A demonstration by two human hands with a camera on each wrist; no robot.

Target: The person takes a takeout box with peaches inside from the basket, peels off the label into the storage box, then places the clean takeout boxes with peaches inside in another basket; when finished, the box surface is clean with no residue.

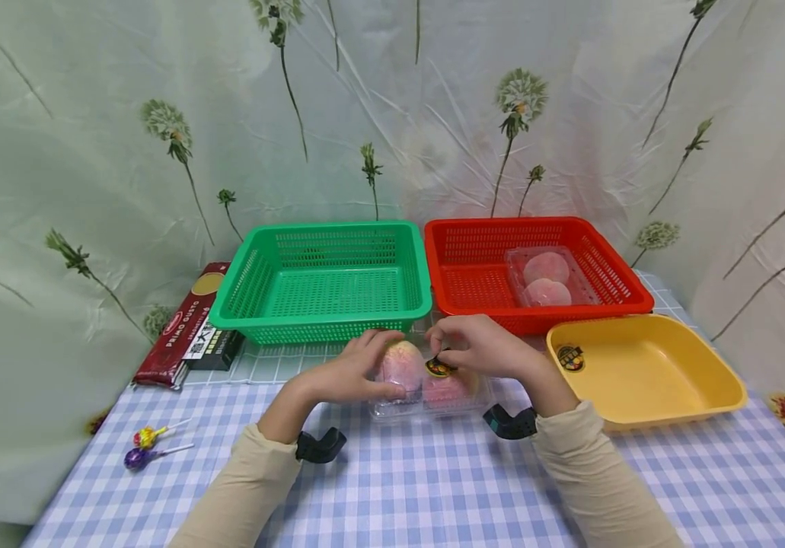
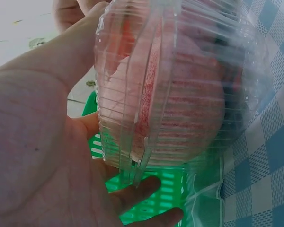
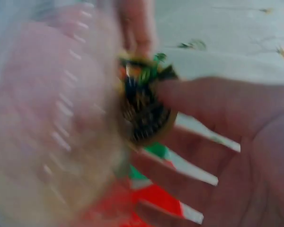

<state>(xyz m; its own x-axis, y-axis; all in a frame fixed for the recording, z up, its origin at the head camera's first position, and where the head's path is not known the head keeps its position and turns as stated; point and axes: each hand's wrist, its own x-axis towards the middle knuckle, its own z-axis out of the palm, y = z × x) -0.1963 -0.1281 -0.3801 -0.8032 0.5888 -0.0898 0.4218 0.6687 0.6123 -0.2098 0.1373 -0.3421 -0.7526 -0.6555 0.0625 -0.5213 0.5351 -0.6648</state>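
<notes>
A clear plastic clamshell box [image 1: 392, 411] with two pink-and-yellow peaches [image 1: 402, 365] sits on the checked cloth in front of the baskets. My left hand [image 1: 347, 374] grips its left end, the thumb on the near side and the fingers on the far side. In the left wrist view, a peach [image 2: 189, 104] shows through the ribbed plastic wall. Between thumb and forefinger, my right hand [image 1: 484, 344] pinches a round black-and-gold sticker [image 3: 149, 116] over the right half of the box. That sticker looks partly raised from the lid; the right wrist view is blurred.
Behind the box stand a green basket [image 1: 323, 329] and a red basket [image 1: 467, 308]; another peach box [image 1: 546, 278] lies in the red one. A yellow tray [image 1: 652, 380] with a similar sticker [image 1: 570, 358] is at right. Left are a spaghetti packet [image 1: 176, 327], black box [image 1: 217, 350] and two lollipops [image 1: 138, 458].
</notes>
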